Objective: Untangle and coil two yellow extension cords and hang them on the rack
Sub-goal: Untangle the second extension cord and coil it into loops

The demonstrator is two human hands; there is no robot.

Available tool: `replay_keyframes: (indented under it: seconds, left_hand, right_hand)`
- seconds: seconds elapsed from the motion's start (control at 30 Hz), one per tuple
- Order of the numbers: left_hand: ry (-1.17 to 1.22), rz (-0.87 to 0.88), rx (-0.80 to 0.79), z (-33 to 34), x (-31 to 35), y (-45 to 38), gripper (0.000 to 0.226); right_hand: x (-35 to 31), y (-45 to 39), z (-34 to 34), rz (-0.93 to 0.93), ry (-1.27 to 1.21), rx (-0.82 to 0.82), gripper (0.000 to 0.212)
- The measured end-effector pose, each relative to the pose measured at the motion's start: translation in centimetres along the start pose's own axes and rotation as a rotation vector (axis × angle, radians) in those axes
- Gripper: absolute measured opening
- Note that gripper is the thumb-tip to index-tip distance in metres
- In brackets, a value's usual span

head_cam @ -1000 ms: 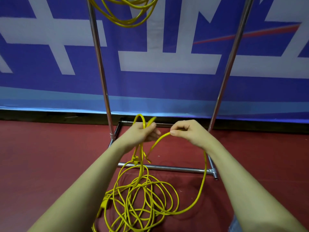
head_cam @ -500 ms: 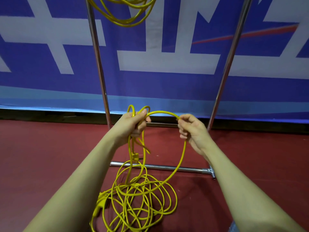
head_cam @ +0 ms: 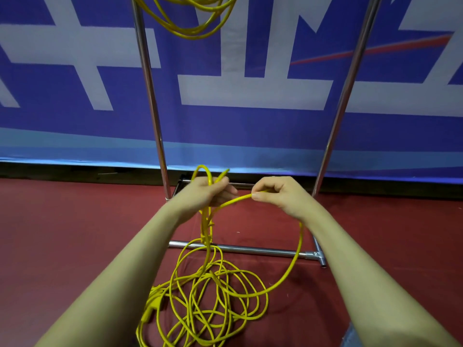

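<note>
Yellow extension cord (head_cam: 213, 294) lay tangled before the rack (head_cam: 250, 249); left hand (head_cam: 208, 192) clutched gathered loops, right hand (head_cam: 278, 194) pinched one strand. Another coil (head_cam: 190, 18) hung on the rack.

No text, label, brand or number can be read. The blue banner (head_cam: 75, 126) behind the rack carries large white strokes, from 9 o'clock across to 3 o'clock, that look like parts of big characters, but they are cut off by the frame and cannot be made out. A thin red stripe (head_cam: 370, 50) crosses it at 2 o'clock.
</note>
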State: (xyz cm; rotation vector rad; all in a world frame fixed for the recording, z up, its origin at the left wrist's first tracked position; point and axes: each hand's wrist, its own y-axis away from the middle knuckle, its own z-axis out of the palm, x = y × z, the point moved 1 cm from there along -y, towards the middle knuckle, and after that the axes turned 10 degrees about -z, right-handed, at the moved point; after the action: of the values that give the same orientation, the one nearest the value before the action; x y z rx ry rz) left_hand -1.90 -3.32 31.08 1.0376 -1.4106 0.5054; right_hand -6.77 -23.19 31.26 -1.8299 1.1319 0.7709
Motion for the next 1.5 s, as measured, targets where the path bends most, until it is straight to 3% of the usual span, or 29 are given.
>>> replay_keyframes:
  seconds: [0.13, 0.27, 0.4, 0.53, 0.9, 1.07, 1.3, 1.43, 1.5]
  left_hand:
    - [-0.087, -0.007, -0.040, 2.0, -0.2, 0.1, 0.041]
    - [0.134, 0.040, -0.011, 1.0, 0.5, -0.2, 0.038]
    - [0.189, 0.062, -0.056, -0.2, 1.0, 0.3, 0.034]
    - [0.138, 0.044, -0.131, -0.6, 0.9, 0.5, 0.039]
    - [-0.134, 0.068, -0.147, -1.3, 0.6, 0.8, 0.034]
    - [-0.036, 0.026, -0.228, 0.3, 0.2, 0.6, 0.027]
    - [0.192, 0.091, -0.024, -0.9, 0.8, 0.0, 0.025]
    - [0.375, 0.120, -0.044, -1.2, 0.8, 0.0, 0.028]
    - [0.369, 0.114, -0.075, -0.9, 0.9, 0.1, 0.028]
  right_hand:
    - [-0.1, -0.2, 0.1, -0.040, -0.026, 0.072, 0.011]
    - [1.5, 0.4, -0.3, 0.039, -0.081, 0.147, 0.009]
    - [2.5, 1.5, -0.5, 0.180, -0.329, 0.237, 0.010]
    - [1.6, 1.1, -0.6, 0.129, -0.444, 0.363, 0.018]
    - [-0.1, 0.0, -0.4, -0.002, -0.165, 0.217, 0.016]
    - [-0.3, -0.2, 0.3, -0.028, -0.152, 0.182, 0.013]
    - [2.4, 0.7, -0.5, 0.112, -0.210, 0.219, 0.010]
    - [3.3, 1.5, -0.1, 0.228, -0.245, 0.175, 0.019]
    - [3.0, 1.2, 0.3, 0.237, -0.377, 0.240, 0.018]
